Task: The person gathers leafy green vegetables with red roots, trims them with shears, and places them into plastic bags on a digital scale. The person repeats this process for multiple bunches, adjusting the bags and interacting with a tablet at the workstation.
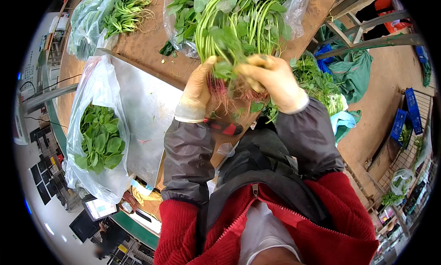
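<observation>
Both my hands wear pale gloves and meet over a small bunch of leafy greens (224, 71), partly smeared by motion. My left hand (198, 83) is closed around the bunch from the left, thumb up, with pinkish-red roots below it. From the right, my right hand (270, 79) curls its fingers in a pinch against the greens; exactly which stalks it grips is blurred. Just beyond my hands, a big heap of long-stemmed greens (239, 17) lies on a clear plastic bag (297, 12) on the brown table (142, 49).
To the left, a clear bag of loose leaves (103, 139) lies on a metal sheet (147, 104). More bagged greens (92, 24) and a rooted bunch (126, 15) lie far left. At right are piled greens (317, 79), a wooden frame (340, 33) and blue crates (406, 116).
</observation>
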A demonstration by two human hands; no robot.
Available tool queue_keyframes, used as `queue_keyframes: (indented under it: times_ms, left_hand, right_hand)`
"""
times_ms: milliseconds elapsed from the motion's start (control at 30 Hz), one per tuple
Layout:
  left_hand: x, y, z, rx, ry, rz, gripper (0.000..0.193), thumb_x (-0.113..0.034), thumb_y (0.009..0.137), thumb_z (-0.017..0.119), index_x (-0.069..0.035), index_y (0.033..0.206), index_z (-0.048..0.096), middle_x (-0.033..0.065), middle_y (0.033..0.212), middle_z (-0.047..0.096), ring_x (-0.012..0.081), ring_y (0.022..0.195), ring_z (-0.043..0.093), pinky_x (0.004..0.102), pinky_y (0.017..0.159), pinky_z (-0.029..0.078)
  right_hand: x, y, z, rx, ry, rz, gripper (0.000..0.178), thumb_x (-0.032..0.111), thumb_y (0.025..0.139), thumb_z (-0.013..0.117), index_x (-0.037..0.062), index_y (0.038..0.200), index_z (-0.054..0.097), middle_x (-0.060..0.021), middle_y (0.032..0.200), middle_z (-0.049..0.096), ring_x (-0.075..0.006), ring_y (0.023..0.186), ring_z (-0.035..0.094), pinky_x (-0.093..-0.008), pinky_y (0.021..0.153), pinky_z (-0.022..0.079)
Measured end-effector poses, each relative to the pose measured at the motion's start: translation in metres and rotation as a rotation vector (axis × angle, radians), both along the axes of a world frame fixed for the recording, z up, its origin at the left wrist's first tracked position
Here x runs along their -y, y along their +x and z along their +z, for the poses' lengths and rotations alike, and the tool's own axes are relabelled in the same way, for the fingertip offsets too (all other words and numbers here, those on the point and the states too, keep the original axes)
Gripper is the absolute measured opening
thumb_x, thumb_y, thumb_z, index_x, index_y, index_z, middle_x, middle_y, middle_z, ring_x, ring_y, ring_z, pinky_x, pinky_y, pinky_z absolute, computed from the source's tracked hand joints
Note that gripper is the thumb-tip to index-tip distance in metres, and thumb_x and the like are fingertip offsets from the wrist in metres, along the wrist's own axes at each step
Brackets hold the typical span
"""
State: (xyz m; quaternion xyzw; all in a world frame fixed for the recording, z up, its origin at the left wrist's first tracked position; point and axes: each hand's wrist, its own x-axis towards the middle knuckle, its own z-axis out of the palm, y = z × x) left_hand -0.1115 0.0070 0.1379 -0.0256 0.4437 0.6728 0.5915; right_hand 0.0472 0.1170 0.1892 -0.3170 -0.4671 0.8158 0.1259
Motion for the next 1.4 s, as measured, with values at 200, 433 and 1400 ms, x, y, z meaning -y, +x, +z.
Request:
queue_keyframes:
  times_ms: [200, 433, 1400]
  left_hand:
    - [-0.005, 0.009, -0.004, -0.431, -0.154, -0.048, 0.026, -0.015, 0.079, 0.073, -0.006, 0.101, 0.062, 0.0007, 0.087, 0.065, 0.0079, 0.07, 0.055, 0.0238, 0.062, 0.045]
    - [-0.036, 0.038, -0.047, -1.034, -0.485, 0.091, 0.09, -0.026, 0.06, 0.086, 0.011, 0.122, 0.033, 0.025, 0.119, 0.043, 0.0294, 0.102, 0.052, 0.0338, 0.091, 0.044]
    - [0.008, -0.024, 0.011, -0.344, -0.206, -0.005, 0.015, -0.004, 0.08, 0.063, 0.001, 0.093, 0.062, 0.008, 0.081, 0.066, 0.0172, 0.069, 0.063, 0.0273, 0.06, 0.051]
  right_hand:
    - [-0.011, 0.137, 0.012, 0.222, 0.116, 0.189, 0.011, 0.012, 0.078, 0.066, 0.0011, 0.079, 0.064, -0.0013, 0.056, 0.052, -0.008, 0.047, 0.046, -0.0216, 0.044, 0.033]
    - [-0.013, 0.279, -0.085, 1.038, 0.3, 0.22, 0.046, 0.023, 0.08, 0.067, -0.0007, 0.117, 0.054, -0.0117, 0.082, 0.062, -0.0197, 0.067, 0.059, -0.0278, 0.058, 0.045]
    - [0.032, -0.048, -0.065, 0.221, 0.527, 0.028, 0.033, 0.019, 0.084, 0.051, 0.0034, 0.111, 0.061, -0.0183, 0.08, 0.066, -0.0244, 0.071, 0.065, -0.0358, 0.066, 0.051]
